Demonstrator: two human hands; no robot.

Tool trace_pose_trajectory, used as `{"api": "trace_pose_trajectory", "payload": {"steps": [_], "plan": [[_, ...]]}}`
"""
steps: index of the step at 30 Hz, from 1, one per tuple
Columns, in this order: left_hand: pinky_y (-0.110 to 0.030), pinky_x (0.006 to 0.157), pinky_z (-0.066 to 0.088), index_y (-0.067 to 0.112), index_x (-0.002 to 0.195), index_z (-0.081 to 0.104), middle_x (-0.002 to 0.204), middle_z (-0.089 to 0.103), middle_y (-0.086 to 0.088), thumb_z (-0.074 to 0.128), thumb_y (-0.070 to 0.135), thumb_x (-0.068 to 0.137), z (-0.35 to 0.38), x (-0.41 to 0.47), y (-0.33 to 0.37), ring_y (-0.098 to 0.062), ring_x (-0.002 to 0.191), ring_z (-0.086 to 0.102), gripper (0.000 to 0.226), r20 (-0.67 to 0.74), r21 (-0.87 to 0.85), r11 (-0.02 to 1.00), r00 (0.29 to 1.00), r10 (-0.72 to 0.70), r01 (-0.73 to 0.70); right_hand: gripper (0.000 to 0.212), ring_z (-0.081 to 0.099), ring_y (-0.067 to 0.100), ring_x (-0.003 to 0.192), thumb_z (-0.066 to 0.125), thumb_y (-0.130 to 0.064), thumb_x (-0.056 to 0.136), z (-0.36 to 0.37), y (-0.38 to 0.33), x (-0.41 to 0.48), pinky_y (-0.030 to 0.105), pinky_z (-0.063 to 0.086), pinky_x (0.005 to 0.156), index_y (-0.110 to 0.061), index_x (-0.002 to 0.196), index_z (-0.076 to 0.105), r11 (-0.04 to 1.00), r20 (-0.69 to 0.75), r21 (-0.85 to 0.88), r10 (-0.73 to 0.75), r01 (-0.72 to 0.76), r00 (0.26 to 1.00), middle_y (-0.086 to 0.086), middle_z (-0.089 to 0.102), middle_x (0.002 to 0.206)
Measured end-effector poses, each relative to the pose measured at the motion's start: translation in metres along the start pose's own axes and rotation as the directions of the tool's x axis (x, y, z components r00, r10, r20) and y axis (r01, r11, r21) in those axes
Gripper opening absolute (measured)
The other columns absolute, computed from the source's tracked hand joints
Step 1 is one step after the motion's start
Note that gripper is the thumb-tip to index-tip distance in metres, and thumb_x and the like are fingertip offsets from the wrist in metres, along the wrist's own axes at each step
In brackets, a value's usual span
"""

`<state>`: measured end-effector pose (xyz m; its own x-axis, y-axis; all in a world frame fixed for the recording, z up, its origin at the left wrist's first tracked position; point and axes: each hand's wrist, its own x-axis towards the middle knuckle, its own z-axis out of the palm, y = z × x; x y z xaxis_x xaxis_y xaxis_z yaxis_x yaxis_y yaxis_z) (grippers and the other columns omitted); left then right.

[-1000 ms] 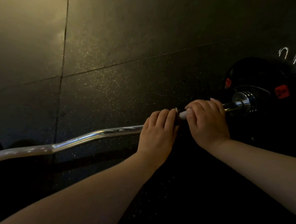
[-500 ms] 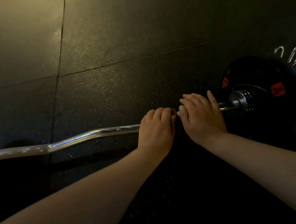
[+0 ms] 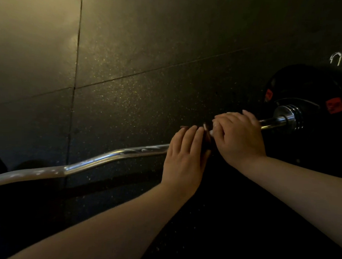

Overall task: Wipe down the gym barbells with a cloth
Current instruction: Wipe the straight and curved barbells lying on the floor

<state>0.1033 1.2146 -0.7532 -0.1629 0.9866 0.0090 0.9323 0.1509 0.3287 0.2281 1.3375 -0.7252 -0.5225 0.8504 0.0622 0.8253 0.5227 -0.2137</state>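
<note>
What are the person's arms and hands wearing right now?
The left forearm and right forearm are bare, with no sleeves in view. The left hand and right hand wear no gloves; no watch or ring shows. The right hand's fingernails are longish and pale.
</note>
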Motion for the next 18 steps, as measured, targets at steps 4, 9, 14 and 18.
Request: {"api": "trace_pose_trajectory", "payload": {"steps": [4,9,14,18], "plan": [[-0.044,0.126,-0.006,0.016,0.162,-0.007,0.171,-0.004,-0.006,0.013,0.053,0.108,0.021,-0.027,0.006,-0.030,0.157,-0.011,0.068,-0.059,0.108,0.994,0.998,-0.013,0.020,0.051,0.060,0.012,0.118,0.020,-0.042,0.103,0.002,0.002,-0.004,0.045,0.034,0.115,-0.027,0.108,0.069,1.000,-0.020,0.006,-0.022,0.022,1.000,-0.008,0.070,0.118],[-0.046,0.127,-0.001,0.018,0.158,0.013,0.163,0.021,-0.006,0.016,0.046,0.108,0.007,-0.001,0.012,-0.031,0.154,0.013,0.057,-0.004,0.087,0.994,0.997,-0.071,0.071,0.048,0.061,0.014,0.118,0.025,-0.040,0.105,0.005,0.005,-0.005,0.044,0.033,0.115,-0.025,0.109,0.070,0.999,-0.033,0.007,-0.032,0.032,0.999,-0.006,0.071,0.117],[-0.037,0.078,0.037,0.035,0.096,0.049,0.092,0.055,0.010,0.024,0.048,0.106,-0.034,0.051,0.009,-0.017,0.094,0.062,0.031,0.086,0.057,0.990,0.987,-0.137,0.133,0.047,0.061,0.014,0.116,0.025,-0.041,0.103,0.005,0.002,0.000,0.043,0.032,0.115,-0.026,0.104,0.070,1.000,-0.032,0.000,-0.020,0.020,0.999,-0.007,0.071,0.114],[-0.042,0.113,0.035,0.027,0.133,0.047,0.134,0.053,0.000,0.020,0.047,0.107,-0.014,0.023,0.018,-0.024,0.133,0.045,0.042,0.038,0.037,0.995,0.995,-0.094,0.092,0.053,0.062,0.015,0.116,0.020,-0.043,0.102,0.005,0.004,-0.003,0.044,0.033,0.115,-0.026,0.104,0.070,0.999,-0.057,0.025,-0.036,0.038,0.998,-0.006,0.071,0.114]]}}
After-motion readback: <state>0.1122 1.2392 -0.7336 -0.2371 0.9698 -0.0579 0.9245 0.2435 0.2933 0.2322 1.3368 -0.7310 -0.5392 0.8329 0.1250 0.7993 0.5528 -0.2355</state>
